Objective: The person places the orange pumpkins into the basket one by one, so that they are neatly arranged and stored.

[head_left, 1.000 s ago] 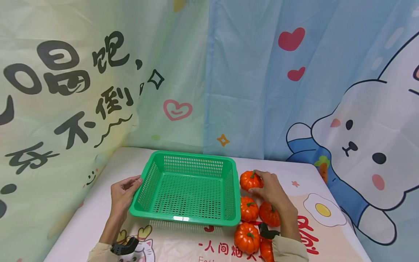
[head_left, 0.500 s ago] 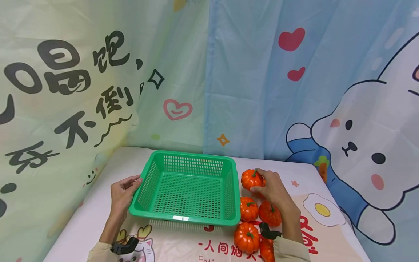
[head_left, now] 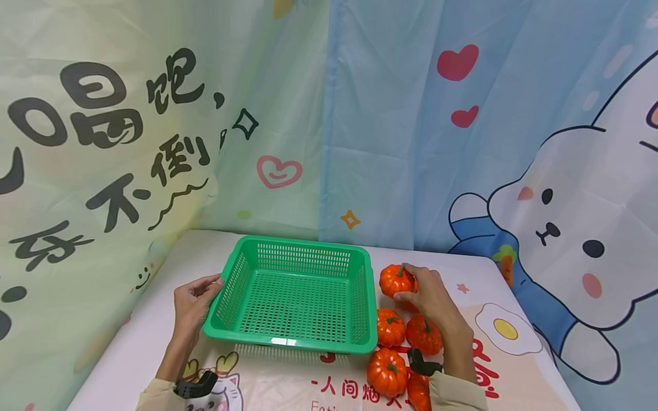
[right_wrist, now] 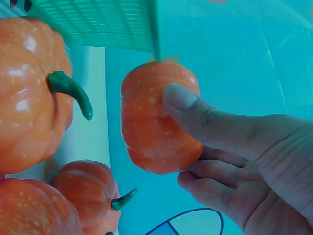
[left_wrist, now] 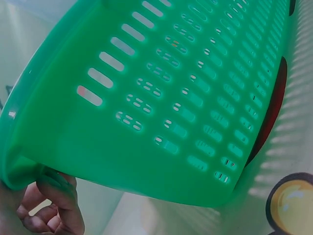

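My left hand (head_left: 194, 305) grips the left rim of a green slotted plastic basket (head_left: 298, 342), thumb and fingers pinching its edge in the left wrist view. Past the basket's right side, my right hand (head_left: 430, 294) holds a small orange toy pumpkin (head_left: 396, 279) with a green stem. In the right wrist view the thumb presses on this pumpkin (right_wrist: 151, 122), with fingers behind it, and it appears raised above the table. Another orange piece (head_left: 410, 306) shows partly beneath the right hand.
Several more orange pumpkins lie right of the basket, including a near one (head_left: 387, 372), a middle one (head_left: 392, 327) and one beside the right wrist (head_left: 424, 334). An elongated orange piece (head_left: 418, 391) is partly hidden by the sleeve. A printed curtain (head_left: 375, 142) hangs behind the table.
My right hand has shifted slightly right and away from me with the pumpkin, uncovering an orange piece beneath. The left hand and the basket have stayed in place.
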Available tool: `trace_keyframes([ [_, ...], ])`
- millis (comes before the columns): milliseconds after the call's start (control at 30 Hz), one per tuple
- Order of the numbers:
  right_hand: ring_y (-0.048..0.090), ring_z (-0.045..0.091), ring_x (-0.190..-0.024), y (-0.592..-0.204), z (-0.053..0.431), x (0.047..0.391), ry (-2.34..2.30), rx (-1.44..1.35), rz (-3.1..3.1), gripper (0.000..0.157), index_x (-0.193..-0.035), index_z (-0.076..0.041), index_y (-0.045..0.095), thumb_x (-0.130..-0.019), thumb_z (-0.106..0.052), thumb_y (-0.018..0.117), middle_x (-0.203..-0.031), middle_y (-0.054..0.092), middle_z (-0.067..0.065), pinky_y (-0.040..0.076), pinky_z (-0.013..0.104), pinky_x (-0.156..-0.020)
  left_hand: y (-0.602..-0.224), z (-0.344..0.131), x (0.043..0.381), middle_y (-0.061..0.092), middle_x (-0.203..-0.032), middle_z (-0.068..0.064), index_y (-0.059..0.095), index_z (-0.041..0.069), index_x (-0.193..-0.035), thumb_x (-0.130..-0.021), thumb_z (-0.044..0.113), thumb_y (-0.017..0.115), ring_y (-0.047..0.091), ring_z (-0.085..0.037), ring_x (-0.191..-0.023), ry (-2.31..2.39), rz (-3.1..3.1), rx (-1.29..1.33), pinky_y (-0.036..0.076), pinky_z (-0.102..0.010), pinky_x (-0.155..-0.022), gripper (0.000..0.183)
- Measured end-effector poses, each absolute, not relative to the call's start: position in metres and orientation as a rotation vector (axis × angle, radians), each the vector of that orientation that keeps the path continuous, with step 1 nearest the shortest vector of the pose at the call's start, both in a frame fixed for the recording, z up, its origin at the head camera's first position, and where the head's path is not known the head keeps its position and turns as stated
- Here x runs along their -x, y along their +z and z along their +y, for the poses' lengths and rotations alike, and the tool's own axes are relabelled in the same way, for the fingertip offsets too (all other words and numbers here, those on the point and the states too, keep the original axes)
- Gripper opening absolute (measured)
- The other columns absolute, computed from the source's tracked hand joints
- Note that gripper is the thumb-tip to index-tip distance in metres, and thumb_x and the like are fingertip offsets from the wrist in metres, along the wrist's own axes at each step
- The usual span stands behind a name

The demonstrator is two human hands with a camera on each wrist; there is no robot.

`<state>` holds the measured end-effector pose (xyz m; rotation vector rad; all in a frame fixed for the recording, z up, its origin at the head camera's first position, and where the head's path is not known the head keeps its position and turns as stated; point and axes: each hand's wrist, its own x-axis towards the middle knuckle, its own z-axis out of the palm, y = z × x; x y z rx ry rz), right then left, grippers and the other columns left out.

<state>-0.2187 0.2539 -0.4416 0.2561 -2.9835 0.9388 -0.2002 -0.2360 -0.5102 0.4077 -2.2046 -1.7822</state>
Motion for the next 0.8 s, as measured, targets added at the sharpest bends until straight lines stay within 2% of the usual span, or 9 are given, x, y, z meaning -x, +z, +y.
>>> trace_keyframes([
  [400, 0.062, 0.044, -0.127, -0.436, 0.253, 0.216, 0.933, -0.266, -2.962, 0.073, -0.156, 0.006, 0.053, -0.095, -0.013, 0.086, -0.140, 0.068, 0.026, 0.054, 0.064, -0.111, -0.510, -0.236, 0.199, 0.081, -0.100, -0.003, 0.076, -0.002, -0.132, -0.105, 0.022, 0.076, 0.067, 0.001, -0.079, -1.794, -2.203, -0.407, 0.056, -0.015, -0.071, 0.037],
  [800, 0.055, 0.049, -0.134, -0.429, 0.250, 0.209, 0.917, -0.237, -2.974, 0.077, -0.160, 0.005, 0.049, -0.096, -0.016, 0.085, -0.146, 0.063, 0.029, 0.051, 0.067, -0.112, -0.510, -0.236, 0.199, 0.080, -0.099, 0.001, 0.076, -0.002, -0.133, -0.105, 0.024, 0.075, 0.067, 0.001, -0.079, -1.788, -2.211, -0.404, 0.056, -0.015, -0.071, 0.038],
])
